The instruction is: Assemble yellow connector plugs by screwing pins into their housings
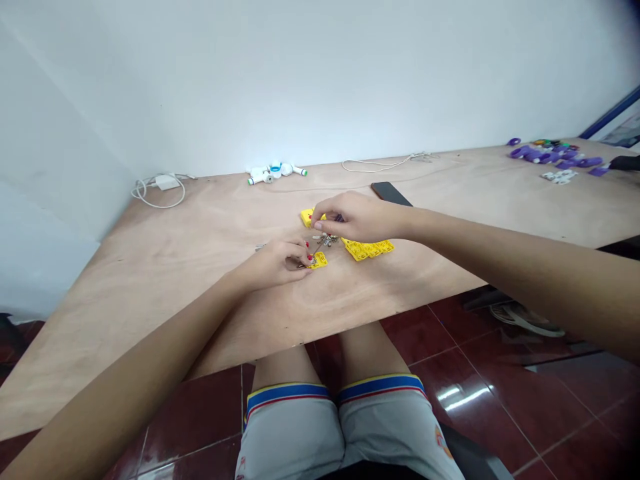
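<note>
My left hand (275,263) rests on the table, with thumb and fingers closed on the edge of a small yellow plastic piece (321,260). Small red bits and metal parts show at its fingertips. Above and to the right, my right hand (353,217) is held with thumb and forefinger pinched together; what they hold, if anything, is too small to make out. Under and behind its fingertips lies a yellow block (306,217), partly hidden. Between the hands is a pile of small metal parts (327,240). Several yellow openwork pieces (370,249) lie beneath my right wrist.
A dark phone (391,193) lies beyond my right forearm. White toy-like parts (277,171) and a white cable (375,165) sit along the wall. A white charger (167,181) with its cord is at the left. Purple pieces (555,157) are spread at the far right of the wooden table (215,213).
</note>
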A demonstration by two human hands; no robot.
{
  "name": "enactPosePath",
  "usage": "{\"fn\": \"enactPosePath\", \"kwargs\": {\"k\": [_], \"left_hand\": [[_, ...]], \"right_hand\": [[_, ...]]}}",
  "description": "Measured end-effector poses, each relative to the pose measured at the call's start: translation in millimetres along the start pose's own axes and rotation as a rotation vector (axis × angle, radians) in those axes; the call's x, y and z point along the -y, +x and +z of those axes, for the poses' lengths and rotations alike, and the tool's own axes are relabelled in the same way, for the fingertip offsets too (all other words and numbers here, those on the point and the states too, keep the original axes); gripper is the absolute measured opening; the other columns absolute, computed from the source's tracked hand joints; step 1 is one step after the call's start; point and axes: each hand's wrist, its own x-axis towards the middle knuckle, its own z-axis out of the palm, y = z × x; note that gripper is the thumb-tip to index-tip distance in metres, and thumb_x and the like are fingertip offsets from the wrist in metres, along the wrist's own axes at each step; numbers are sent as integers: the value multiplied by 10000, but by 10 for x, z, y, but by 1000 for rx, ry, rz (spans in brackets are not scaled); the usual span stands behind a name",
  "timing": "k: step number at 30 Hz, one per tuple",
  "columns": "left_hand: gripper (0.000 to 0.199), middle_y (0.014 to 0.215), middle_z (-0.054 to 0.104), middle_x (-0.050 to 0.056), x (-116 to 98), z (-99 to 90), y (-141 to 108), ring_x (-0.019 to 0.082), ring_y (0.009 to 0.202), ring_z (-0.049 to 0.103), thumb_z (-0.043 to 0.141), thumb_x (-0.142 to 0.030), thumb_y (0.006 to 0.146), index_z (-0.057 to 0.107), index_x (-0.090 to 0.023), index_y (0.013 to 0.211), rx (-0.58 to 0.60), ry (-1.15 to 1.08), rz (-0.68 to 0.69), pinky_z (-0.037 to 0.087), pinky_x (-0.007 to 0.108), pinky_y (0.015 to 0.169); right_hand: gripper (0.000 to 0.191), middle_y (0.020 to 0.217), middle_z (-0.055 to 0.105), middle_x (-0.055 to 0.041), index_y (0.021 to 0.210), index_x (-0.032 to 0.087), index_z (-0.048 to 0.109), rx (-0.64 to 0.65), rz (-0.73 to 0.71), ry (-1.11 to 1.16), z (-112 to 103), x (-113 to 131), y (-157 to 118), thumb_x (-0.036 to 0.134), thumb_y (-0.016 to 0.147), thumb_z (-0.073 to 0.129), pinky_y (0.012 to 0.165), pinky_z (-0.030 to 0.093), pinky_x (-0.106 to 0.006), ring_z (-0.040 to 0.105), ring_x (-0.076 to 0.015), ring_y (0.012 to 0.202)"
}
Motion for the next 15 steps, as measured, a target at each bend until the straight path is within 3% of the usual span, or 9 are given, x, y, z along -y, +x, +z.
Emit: {"fn": "enactPosePath", "kwargs": {"k": [7,10,15], "left_hand": [[120,1072,774,78,-34,2,-14,200,971,744,773,-261,1000,760,-193,902,-5,49,-17,598,333,861],[118,1077,773,84,-55,-12,-10,211,1018,745,774,-258,1007,758,-196,908,-7,110,4,598,344,890],[149,1108,764,92,-107,-23,-15,168,934,734,740,-259,1045,753,-192,914,-11,96,1,581,283,775]], "right_hand": [[280,775,712,-21,969,171,799,-147,95,267,-53,-186,-107,446,991,750,631,388,-332,534,-150,672],[384,729,628,-9,854,207,738,-303,128,398,-70,-294,-19,568,937,839,612,380,-345,489,-157,668],[587,840,554,-37,927,264,592,-651,72,520,79,-392,304,818,1082,472,712,495,-353,573,-205,803]]}}
